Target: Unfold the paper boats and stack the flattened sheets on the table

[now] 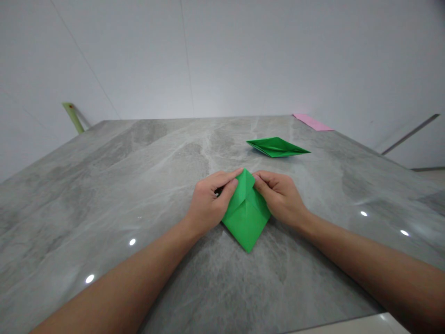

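A folded green paper (246,218), diamond-shaped with its near tip pointing at me, lies on the grey marble table (139,176) in front of me. My left hand (208,202) pinches its upper left flap, thumb on top and fingers curled over the edge. My right hand (280,195) presses and pinches the upper right flap, fingers curled. Both hands meet at the paper's far tip.
A second folded green paper shape (276,147), flat and boat-like, rests further back to the right. A pink sheet (313,122) lies at the far right corner. A green strip (73,117) leans against the white wall at the far left.
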Demonstrator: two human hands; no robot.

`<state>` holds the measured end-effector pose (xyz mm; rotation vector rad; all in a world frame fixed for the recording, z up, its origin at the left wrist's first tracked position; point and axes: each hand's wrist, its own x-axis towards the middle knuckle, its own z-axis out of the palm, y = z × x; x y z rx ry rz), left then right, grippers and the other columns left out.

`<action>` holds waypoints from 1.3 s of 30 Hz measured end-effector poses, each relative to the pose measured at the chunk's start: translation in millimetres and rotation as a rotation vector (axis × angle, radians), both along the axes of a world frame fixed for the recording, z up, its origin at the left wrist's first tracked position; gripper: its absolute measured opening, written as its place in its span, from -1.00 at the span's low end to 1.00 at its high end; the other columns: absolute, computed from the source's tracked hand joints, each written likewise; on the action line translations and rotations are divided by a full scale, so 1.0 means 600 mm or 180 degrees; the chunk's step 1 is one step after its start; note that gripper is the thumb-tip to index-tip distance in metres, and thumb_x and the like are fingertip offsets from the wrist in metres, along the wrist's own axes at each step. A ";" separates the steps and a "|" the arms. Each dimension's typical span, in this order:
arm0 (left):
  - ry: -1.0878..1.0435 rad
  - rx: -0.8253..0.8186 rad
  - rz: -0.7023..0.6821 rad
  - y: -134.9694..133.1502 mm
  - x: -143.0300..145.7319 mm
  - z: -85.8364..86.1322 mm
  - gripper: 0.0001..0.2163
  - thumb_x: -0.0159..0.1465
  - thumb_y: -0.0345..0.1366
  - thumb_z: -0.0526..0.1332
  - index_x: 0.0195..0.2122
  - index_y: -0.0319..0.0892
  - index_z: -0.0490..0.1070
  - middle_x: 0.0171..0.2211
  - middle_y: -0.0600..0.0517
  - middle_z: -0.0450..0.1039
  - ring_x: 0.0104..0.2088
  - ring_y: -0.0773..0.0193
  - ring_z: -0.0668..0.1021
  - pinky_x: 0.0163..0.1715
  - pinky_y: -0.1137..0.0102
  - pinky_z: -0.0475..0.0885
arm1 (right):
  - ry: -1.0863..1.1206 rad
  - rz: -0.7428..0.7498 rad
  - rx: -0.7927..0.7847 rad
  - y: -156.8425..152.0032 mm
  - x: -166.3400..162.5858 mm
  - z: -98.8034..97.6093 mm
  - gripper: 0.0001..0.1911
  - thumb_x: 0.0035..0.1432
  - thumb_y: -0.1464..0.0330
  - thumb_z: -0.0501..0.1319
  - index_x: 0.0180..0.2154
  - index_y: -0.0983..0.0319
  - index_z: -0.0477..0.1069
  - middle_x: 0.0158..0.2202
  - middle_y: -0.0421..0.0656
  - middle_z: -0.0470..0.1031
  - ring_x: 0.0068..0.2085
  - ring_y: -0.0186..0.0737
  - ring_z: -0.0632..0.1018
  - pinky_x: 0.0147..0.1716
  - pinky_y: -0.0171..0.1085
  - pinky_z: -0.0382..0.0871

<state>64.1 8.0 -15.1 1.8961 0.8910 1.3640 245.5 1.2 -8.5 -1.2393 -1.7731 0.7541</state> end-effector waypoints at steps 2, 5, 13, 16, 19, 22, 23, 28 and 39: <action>-0.0017 -0.0043 0.0001 0.000 0.000 0.000 -0.74 0.32 -0.37 0.18 -0.02 -0.10 0.59 -0.18 0.01 0.65 -0.21 0.25 0.62 -0.12 0.34 0.49 | -0.0007 0.0018 0.0031 0.000 0.000 0.000 -0.56 0.29 0.10 0.06 -0.56 0.19 0.20 -0.59 -0.27 0.15 -0.54 -0.35 0.20 -0.56 -0.30 0.06; -0.0113 -0.0161 -0.0030 0.000 0.000 0.001 -0.75 0.31 -0.36 0.20 -0.04 -0.09 0.60 -0.16 0.02 0.65 -0.20 0.23 0.62 -0.12 0.33 0.49 | -0.0002 0.0047 0.0141 0.000 0.000 0.002 -0.56 0.29 0.10 0.07 -0.56 0.20 0.22 -0.59 -0.27 0.16 -0.52 -0.34 0.23 -0.54 -0.30 0.10; -0.0724 -0.1101 -0.0082 0.001 0.001 0.012 -0.92 0.16 -0.27 0.37 -0.38 -0.13 0.64 -0.38 0.05 0.64 -0.41 0.32 0.56 -0.40 0.44 0.41 | -0.0109 0.0393 0.0299 -0.003 0.002 0.007 -0.64 0.31 0.21 0.06 -0.51 0.21 0.30 -0.58 -0.27 0.25 -0.52 -0.34 0.30 -0.50 -0.30 0.15; -0.1050 -0.1677 -0.0244 0.004 0.001 0.014 -0.85 0.08 -0.21 0.44 -0.48 -0.17 0.58 -0.52 0.09 0.56 -0.53 0.40 0.47 -0.50 0.48 0.34 | -0.0225 0.0534 0.0331 -0.006 0.002 0.009 -0.64 0.31 0.23 0.05 -0.52 0.21 0.29 -0.60 -0.28 0.23 -0.54 -0.35 0.29 -0.51 -0.30 0.15; -0.1234 -0.2104 -0.0451 0.006 0.000 0.013 -0.79 0.03 -0.18 0.46 -0.51 -0.20 0.53 -0.58 0.10 0.48 -0.58 0.43 0.42 -0.55 0.48 0.29 | -0.0348 0.0564 0.0369 -0.008 0.002 0.011 -0.64 0.32 0.24 0.04 -0.52 0.21 0.28 -0.61 -0.29 0.20 -0.56 -0.36 0.27 -0.52 -0.31 0.13; -0.1231 -0.2256 -0.0490 0.007 -0.001 0.009 -0.77 0.01 -0.17 0.46 -0.53 -0.21 0.52 -0.60 0.10 0.46 -0.59 0.42 0.40 -0.57 0.48 0.26 | -0.0439 0.0593 0.0403 -0.008 0.002 0.013 -0.64 0.32 0.24 0.03 -0.51 0.21 0.29 -0.62 -0.29 0.19 -0.57 -0.37 0.26 -0.54 -0.31 0.11; -0.1226 -0.2261 -0.0497 0.007 -0.002 0.009 -0.77 0.02 -0.16 0.46 -0.53 -0.21 0.52 -0.59 0.10 0.45 -0.59 0.42 0.40 -0.57 0.48 0.26 | -0.0452 0.0605 0.0418 -0.008 0.002 0.014 -0.64 0.32 0.24 0.03 -0.51 0.21 0.30 -0.62 -0.29 0.19 -0.58 -0.37 0.26 -0.55 -0.31 0.11; -0.1262 -0.2248 -0.0615 0.006 -0.002 0.008 -0.78 0.05 -0.16 0.44 -0.52 -0.20 0.53 -0.60 0.10 0.45 -0.59 0.42 0.40 -0.56 0.47 0.26 | -0.0423 0.0503 0.0509 -0.009 0.001 0.014 -0.64 0.32 0.27 0.05 -0.50 0.22 0.35 -0.59 -0.26 0.30 -0.55 -0.37 0.32 -0.52 -0.32 0.17; -0.0912 -0.1445 0.0089 0.007 0.003 0.006 -0.89 0.14 -0.23 0.39 -0.38 -0.16 0.59 -0.46 0.06 0.59 -0.46 0.34 0.54 -0.41 0.43 0.43 | 0.0026 -0.0097 0.0555 -0.012 -0.005 0.012 -0.73 0.26 0.26 0.19 -0.14 0.27 0.56 -0.67 -0.37 0.18 -0.63 -0.42 0.20 -0.58 -0.32 0.10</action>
